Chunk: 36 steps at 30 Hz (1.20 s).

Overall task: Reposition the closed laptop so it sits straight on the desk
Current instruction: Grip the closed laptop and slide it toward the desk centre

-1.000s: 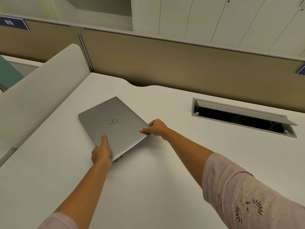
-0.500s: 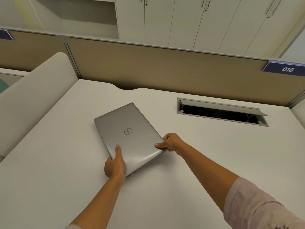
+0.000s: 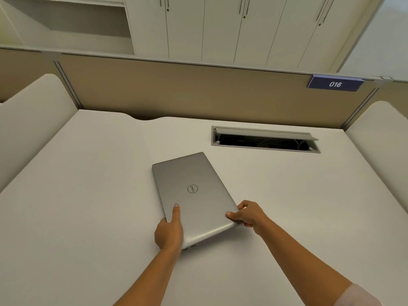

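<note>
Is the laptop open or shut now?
Shut. The laptop lies flat, lid down, logo on top, no screen or keys showing, held by the left hand and right hand.

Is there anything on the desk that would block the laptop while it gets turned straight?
Nothing visible does. The left hand and right hand already grip the near end of the closed laptop, and the desk around it is bare. The open cable tray lies farther back, apart from the laptop.
</note>
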Motion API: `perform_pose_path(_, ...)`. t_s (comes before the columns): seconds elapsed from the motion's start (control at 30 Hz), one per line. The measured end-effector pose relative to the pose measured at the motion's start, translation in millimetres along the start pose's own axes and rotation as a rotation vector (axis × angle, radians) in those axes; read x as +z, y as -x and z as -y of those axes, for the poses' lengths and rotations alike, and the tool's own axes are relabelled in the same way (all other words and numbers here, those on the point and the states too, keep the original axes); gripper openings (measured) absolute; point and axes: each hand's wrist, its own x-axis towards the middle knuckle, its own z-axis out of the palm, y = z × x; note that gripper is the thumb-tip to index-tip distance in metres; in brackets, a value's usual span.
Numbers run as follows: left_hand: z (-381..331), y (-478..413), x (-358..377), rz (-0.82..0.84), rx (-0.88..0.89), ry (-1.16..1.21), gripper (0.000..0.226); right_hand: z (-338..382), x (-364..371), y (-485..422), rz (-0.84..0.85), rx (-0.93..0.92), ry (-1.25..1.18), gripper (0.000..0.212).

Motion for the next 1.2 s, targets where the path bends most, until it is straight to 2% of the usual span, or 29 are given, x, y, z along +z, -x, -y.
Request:
perform_pose_path(0.2, 4.7, 8.2, -2.5, 0.034, 0.083, -0.143, 0.09, -27.5, 1.5, 15.9, -0.068, -0.023, -0.003, 0.044)
perform_pose_path(0.37, 4.2, 1.0, -15.5, 0.059, 0.195, -0.484, 0.094, -32.7, 10.5, 25.1, -0.195, -0.134, 0.117, 0.046)
perform_pose_path(0.5, 6.4, 2.5, -19.8, 0.015, 0.246, -0.643, 0.088, -38.1, 11.8, 26.9, -0.188, -0.124, 0.177, 0.045)
perform_pose_path(0.63, 6.2, 0.3, -22.1, -0.042, 0.318, -0.736, 0.08, -42.2, 14.1, 26.3, -0.196, -0.123, 0.212, 0.044)
perform_pose_path(0.83, 8.3, -12.5, -25.3, -0.03, 0.427, -0.831, 0.077, -47.0, 16.4, 23.9, -0.229, -0.165, 0.308, 0.044)
perform_pose_path(1.0, 8.1, -11.5, -26.7, -0.011, 0.423, -0.889, 0.075, -44.6, 7.0, 17.1, -0.19, -0.2, 0.427, 0.042)
perform_pose_path(1.13, 7.8, 4.3, -25.3, -0.214, 0.637, -0.949, 0.06, -29.6, -2.9, 7.6, -0.164, -0.244, 0.564, 0.038)
perform_pose_path(1.2, 8.0, 10.5, -22.0, -0.191, 0.776, -0.897, 0.063, -20.0, -7.2, 4.2, -0.171, -0.327, 0.618, 0.042)
